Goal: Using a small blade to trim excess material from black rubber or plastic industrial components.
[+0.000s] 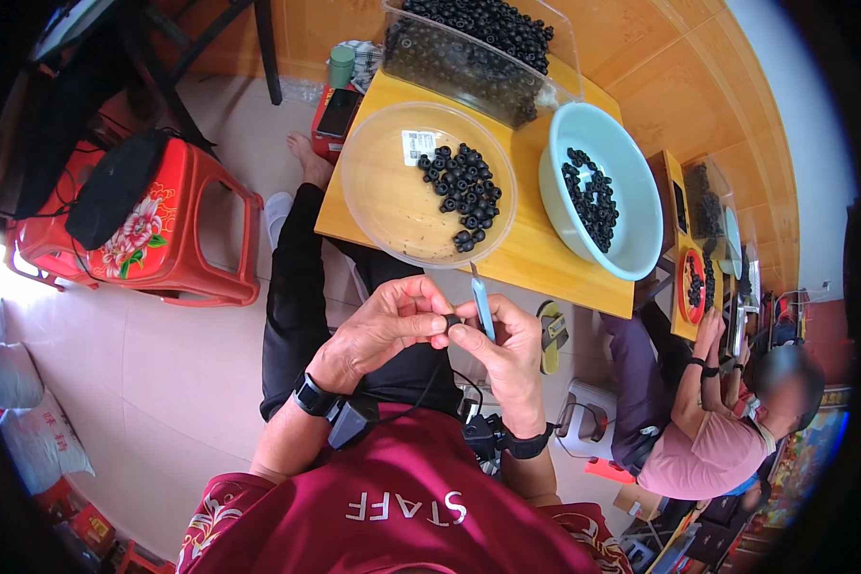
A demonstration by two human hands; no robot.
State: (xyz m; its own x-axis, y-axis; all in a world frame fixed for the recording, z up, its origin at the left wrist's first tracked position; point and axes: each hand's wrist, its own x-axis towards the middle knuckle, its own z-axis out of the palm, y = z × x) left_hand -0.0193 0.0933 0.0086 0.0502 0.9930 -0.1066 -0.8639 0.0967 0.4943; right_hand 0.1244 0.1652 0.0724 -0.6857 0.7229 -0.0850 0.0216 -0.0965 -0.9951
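Note:
A small black ring-shaped part (452,321) is pinched between the thumb and fingertips of my left hand (388,320), in front of my chest. A light blue craft knife (482,304) with a metal tip sits in my right hand (509,356), its blade pointing up toward the table. My right thumb also touches the black part. Just beyond my hands is a clear, shallow round tray (378,196). Several loose black parts (467,187) lie along its right side. More of the same fill the bottom of a light blue basin (631,158) to the right.
A clear plastic bin (430,62) heaped with black parts stands at the back of the yellow wooden table (526,273). A red stool (187,225) is at the left. On the right, a person in a pink shirt (703,454) works at another table. A phone (339,113) lies beyond my left knee.

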